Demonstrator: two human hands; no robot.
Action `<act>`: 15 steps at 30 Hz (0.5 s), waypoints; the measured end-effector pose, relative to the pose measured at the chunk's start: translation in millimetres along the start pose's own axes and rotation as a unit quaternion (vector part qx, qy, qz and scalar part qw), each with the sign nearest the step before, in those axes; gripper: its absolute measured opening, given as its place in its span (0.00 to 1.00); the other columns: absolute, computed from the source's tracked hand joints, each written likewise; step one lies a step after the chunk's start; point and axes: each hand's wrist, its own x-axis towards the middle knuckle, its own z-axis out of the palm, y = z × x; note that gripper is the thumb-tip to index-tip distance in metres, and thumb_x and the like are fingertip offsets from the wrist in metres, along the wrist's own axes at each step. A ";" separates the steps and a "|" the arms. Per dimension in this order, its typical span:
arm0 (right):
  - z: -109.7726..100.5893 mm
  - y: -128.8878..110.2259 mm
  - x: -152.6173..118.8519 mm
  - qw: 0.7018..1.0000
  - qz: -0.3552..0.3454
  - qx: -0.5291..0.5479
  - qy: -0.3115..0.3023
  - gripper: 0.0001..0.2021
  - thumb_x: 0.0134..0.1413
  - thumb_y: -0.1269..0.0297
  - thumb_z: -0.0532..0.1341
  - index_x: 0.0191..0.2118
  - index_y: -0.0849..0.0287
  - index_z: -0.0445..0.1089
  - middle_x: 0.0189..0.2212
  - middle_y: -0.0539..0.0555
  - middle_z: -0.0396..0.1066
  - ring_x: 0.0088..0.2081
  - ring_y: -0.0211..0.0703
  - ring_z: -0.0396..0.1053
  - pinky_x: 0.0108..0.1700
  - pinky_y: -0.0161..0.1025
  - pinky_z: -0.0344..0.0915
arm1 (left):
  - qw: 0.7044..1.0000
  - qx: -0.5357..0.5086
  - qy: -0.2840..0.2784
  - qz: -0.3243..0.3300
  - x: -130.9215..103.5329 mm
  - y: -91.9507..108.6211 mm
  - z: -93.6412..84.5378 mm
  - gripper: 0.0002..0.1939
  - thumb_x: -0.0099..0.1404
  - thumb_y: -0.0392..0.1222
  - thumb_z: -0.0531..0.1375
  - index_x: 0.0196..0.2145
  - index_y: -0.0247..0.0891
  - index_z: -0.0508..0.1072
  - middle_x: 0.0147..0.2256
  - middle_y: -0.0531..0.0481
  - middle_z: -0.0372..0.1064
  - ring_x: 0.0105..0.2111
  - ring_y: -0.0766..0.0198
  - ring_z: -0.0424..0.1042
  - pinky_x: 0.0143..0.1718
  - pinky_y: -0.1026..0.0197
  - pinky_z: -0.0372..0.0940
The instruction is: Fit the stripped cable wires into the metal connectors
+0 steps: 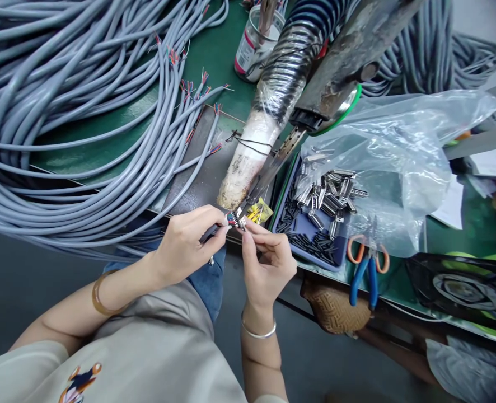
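My left hand (pixel 189 240) is closed, pinching the end of a grey cable whose thin coloured wires (pixel 232 218) fan out beyond the fingertips. My right hand (pixel 268 260) is also closed, with thumb and fingers gripping a small metal multi-pin connector (pixel 240 220). Wires and connector meet between the two hands; whether each wire is joined is too small to tell. Just above the connector a soldering iron (pixel 268 173) slants down, its tip close to the work. Beside it ends a hose (pixel 248 159) wrapped in white material.
Grey cables (pixel 84 112) with stripped ends cover the left. A blue tray (pixel 341 254) of metal connectors (pixel 332 193) and black parts stands right, under a plastic bag (pixel 399 168). Scissors (pixel 384 260), blue-handled pliers (pixel 372 282), a cup (pixel 250 56) and a black fan (pixel 462 291) lie around.
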 end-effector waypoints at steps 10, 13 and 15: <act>-5.3 -6.1 14.4 0.998 -0.030 -0.019 -0.042 0.05 0.62 0.70 0.67 0.35 0.55 0.71 0.47 0.56 0.83 0.45 0.46 0.84 0.43 0.38 0.82 | 0.998 0.043 0.042 0.008 7.6 5.3 0.3 0.06 0.67 0.28 0.61 0.35 0.37 0.72 0.29 0.54 0.74 0.23 0.72 0.67 0.26 0.68 0.62; -5.9 -6.9 16.8 0.999 -0.028 -0.022 -0.039 0.05 0.61 0.70 0.67 0.36 0.55 0.71 0.46 0.55 0.83 0.46 0.45 0.83 0.42 0.36 0.82 | 0.998 0.047 0.041 0.003 7.8 7.6 0.1 0.06 0.68 0.29 0.61 0.34 0.37 0.72 0.28 0.55 0.74 0.22 0.72 0.66 0.25 0.68 0.62; -6.7 -8.1 18.2 0.998 -0.032 -0.033 -0.040 0.05 0.61 0.71 0.68 0.36 0.55 0.72 0.46 0.54 0.84 0.45 0.45 0.83 0.42 0.35 0.82 | 0.998 0.047 0.035 -0.008 7.8 9.1 -0.5 0.07 0.68 0.29 0.61 0.34 0.38 0.72 0.28 0.55 0.73 0.22 0.72 0.65 0.26 0.68 0.62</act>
